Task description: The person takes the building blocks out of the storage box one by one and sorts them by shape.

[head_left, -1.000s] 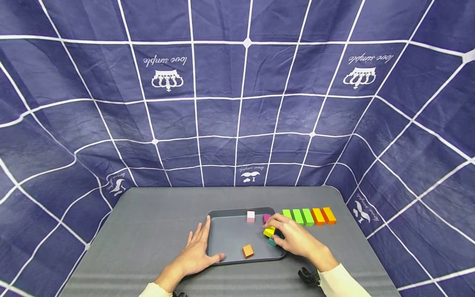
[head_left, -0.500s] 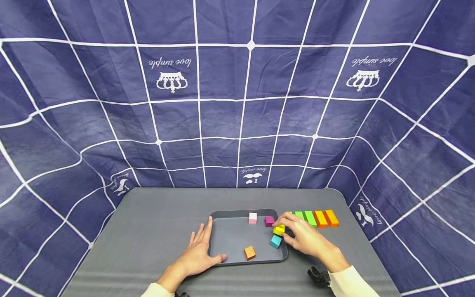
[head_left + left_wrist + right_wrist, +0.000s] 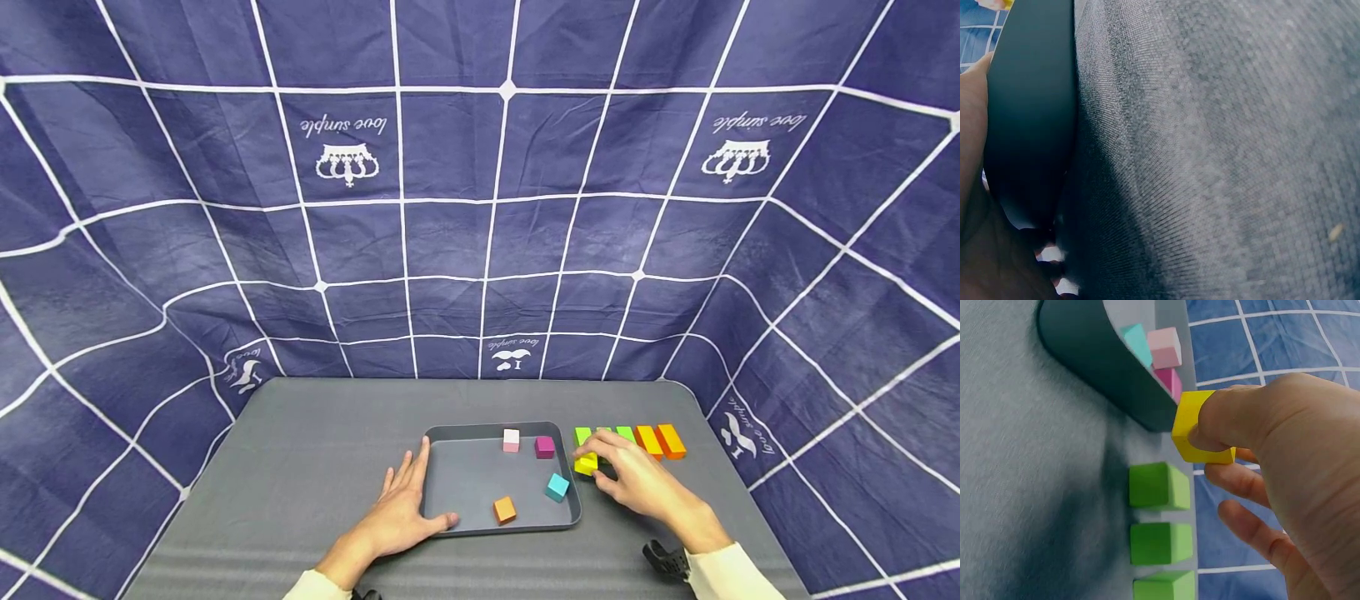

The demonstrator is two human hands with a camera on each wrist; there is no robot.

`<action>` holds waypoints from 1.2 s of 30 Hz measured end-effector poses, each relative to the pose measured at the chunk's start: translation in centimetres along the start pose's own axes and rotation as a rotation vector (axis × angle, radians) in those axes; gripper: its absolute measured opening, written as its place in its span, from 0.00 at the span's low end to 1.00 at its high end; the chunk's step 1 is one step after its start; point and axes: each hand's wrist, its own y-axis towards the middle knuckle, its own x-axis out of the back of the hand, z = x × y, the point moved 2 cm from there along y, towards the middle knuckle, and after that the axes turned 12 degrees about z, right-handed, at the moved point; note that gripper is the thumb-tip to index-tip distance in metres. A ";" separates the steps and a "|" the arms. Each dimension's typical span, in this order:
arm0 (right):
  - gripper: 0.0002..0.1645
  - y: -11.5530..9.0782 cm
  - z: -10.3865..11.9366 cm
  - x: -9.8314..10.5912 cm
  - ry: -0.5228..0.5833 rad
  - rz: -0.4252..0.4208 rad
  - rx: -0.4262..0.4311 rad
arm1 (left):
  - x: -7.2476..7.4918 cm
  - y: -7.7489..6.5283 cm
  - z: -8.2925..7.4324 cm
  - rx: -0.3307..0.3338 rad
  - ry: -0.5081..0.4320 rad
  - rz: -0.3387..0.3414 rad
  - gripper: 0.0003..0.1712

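Note:
My right hand (image 3: pixel 628 473) pinches a yellow block (image 3: pixel 1192 425) between thumb and fingers, just outside the right edge of the grey tray (image 3: pixel 491 527). In the right wrist view the block hangs above the table, close to the tray wall. My left hand (image 3: pixel 397 508) rests with spread fingers against the tray's left side, thumb at the front rim. Inside the tray lie a pink block (image 3: pixel 511 441), a magenta block (image 3: pixel 544 447), a teal block (image 3: pixel 557 487) and an orange block (image 3: pixel 505 510).
Right of the tray stands a row of green blocks (image 3: pixel 1159 542), partly behind my right hand in the head view. The row goes on with orange blocks (image 3: pixel 671 442). A blue cloth with white lines (image 3: pixel 442 233) hangs around the grey table (image 3: pixel 322 433).
My right hand has lifted the yellow block out of the tray and carried it right, past the tray's edge. My left hand stays at the tray. The head view shifted slightly.

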 end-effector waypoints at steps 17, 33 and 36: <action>0.28 -1.8 -1.2 -1.1 0.024 0.065 -0.010 | 0.1 0.1 0.0 -0.008 0.001 -0.006 0.84; 0.30 -2.5 -1.6 -2.2 0.065 0.130 -0.100 | 0.0 0.1 0.2 -0.006 0.006 0.001 0.84; 0.30 -2.5 -1.7 -2.3 0.072 0.134 -0.106 | 0.1 0.1 0.1 -0.010 0.009 -0.006 0.84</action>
